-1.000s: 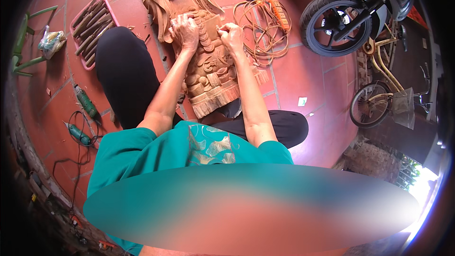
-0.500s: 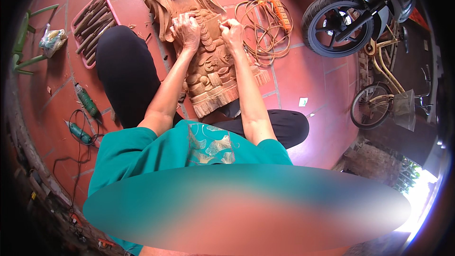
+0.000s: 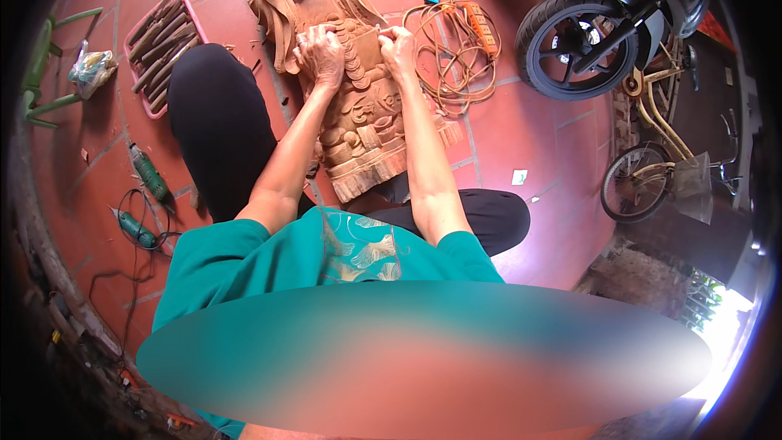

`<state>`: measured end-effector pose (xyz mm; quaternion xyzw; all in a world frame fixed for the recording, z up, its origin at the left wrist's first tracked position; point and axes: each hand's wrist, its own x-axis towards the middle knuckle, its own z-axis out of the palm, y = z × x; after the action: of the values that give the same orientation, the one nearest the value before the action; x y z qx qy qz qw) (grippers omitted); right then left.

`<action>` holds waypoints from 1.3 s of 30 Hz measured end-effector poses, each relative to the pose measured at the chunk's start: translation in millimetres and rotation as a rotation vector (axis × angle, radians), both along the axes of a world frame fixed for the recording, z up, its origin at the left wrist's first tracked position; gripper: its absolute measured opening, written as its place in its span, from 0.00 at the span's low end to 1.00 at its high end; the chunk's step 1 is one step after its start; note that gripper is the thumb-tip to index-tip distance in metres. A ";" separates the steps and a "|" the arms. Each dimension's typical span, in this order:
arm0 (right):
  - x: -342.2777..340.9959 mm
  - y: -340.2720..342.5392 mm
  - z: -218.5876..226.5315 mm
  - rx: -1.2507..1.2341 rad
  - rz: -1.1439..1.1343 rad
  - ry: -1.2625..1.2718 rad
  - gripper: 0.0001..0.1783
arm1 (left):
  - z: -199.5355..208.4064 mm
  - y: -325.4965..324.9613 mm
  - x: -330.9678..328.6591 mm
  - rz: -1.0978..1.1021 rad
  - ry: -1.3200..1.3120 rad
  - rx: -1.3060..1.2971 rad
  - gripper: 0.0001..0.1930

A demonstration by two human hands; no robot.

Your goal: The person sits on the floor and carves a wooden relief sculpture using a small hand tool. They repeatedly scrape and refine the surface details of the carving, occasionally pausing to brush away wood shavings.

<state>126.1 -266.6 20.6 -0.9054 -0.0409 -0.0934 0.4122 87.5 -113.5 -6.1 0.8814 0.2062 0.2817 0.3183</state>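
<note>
This is an open home yard used as a woodcarving workshop. The floor is red tile (image 3: 538, 138). A large carved wooden figure (image 3: 358, 106) lies on it, beside a pink tray of chisels (image 3: 163, 45), two green power tools (image 3: 147, 171) and an orange extension cord (image 3: 464, 41). A scooter (image 3: 603, 24) and a bicycle (image 3: 660, 171) are parked at the edge.
</note>
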 end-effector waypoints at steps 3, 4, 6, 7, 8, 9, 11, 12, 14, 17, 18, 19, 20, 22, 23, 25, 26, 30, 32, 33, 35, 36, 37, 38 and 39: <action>-9.6 -15.0 -7.1 0.017 0.109 0.011 0.17 | 0.5 -3.2 2.1 0.002 0.013 0.015 0.07; -11.2 -19.6 -8.3 -0.010 0.117 0.017 0.17 | 1.1 -4.2 1.9 -0.003 0.023 0.017 0.07; -16.3 -14.9 3.8 -0.053 0.147 0.024 0.16 | 1.9 -2.8 1.3 -0.007 0.029 0.008 0.07; -20.0 -12.5 9.6 -0.103 0.121 0.072 0.17 | 2.3 -3.0 0.4 -0.012 0.025 -0.008 0.07; -25.6 -2.5 25.2 -0.150 0.104 0.116 0.18 | 3.2 0.5 0.6 -0.008 0.019 -0.021 0.07; -31.9 0.5 35.7 -0.204 0.075 0.163 0.19 | 2.7 -0.7 0.8 -0.005 0.017 -0.013 0.07; -37.5 1.5 41.6 -0.336 0.076 0.206 0.19 | 2.8 -2.1 0.5 0.002 0.015 0.007 0.07; -40.5 1.8 43.2 -0.401 0.078 0.229 0.19 | 3.4 -1.9 -0.1 -0.001 0.016 -0.005 0.07; -49.5 -3.0 39.5 -0.417 0.086 0.191 0.19 | 6.5 -4.0 -2.2 -0.015 0.016 -0.034 0.07; -60.3 4.7 35.7 -0.410 0.047 0.145 0.19 | 11.5 -0.8 -3.4 0.019 0.024 0.000 0.09; -57.1 11.5 40.4 -0.440 0.034 0.143 0.20 | 8.1 -0.5 -1.8 0.018 0.013 -0.009 0.08; -52.3 17.6 42.9 -0.470 0.022 0.141 0.20 | 4.8 0.3 1.0 0.020 0.002 -0.016 0.08; -50.1 20.5 42.7 -0.497 0.002 0.146 0.20 | 0.5 0.6 0.8 0.011 -0.004 -0.021 0.07; -31.7 16.8 37.8 -0.418 -0.010 0.086 0.20 | 2.7 0.5 0.7 -0.005 0.010 0.002 0.08; -19.9 7.8 30.4 -0.400 -0.014 0.085 0.21 | 4.7 -3.9 -0.7 -0.023 0.016 0.009 0.08; -13.0 0.8 27.1 -0.317 -0.014 0.076 0.18 | 3.1 -7.1 -1.0 -0.023 0.008 -0.019 0.08; -12.1 0.8 29.4 -0.321 0.017 0.107 0.17 | 1.9 -6.9 -0.1 -0.014 0.002 -0.034 0.08; -27.7 -3.6 37.3 -0.383 0.132 0.164 0.14 | -2.0 -1.0 1.4 0.010 0.006 0.021 0.08; -35.0 -7.0 38.0 -0.400 0.198 0.173 0.14 | -1.1 1.6 -0.3 0.006 -0.004 0.024 0.07; -35.5 -7.0 37.7 -0.363 0.170 0.212 0.15 | 0.4 2.3 -0.5 0.003 -0.009 0.026 0.07; -29.6 -6.1 34.8 -0.370 0.127 0.204 0.16 | 0.9 1.1 0.2 0.006 -0.006 0.008 0.07; -25.3 -5.6 32.3 -0.371 0.104 0.201 0.16 | 0.6 0.2 -0.5 0.006 -0.004 0.000 0.07; -16.2 -4.4 27.3 -0.360 0.089 0.215 0.17 | 0.2 0.1 -1.4 0.004 -0.002 0.003 0.07; -2.3 -8.6 19.0 -0.350 0.062 0.225 0.17 | 1.0 -3.2 -0.1 -0.007 -0.005 0.003 0.07; 7.2 -9.2 13.7 -0.338 0.044 0.234 0.17 | 1.3 -3.7 0.1 -0.011 -0.008 0.006 0.07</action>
<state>133.4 -275.8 34.3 -0.9651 -0.0277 0.0299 0.2586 87.6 -117.2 -4.8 0.8823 0.1995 0.2839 0.3179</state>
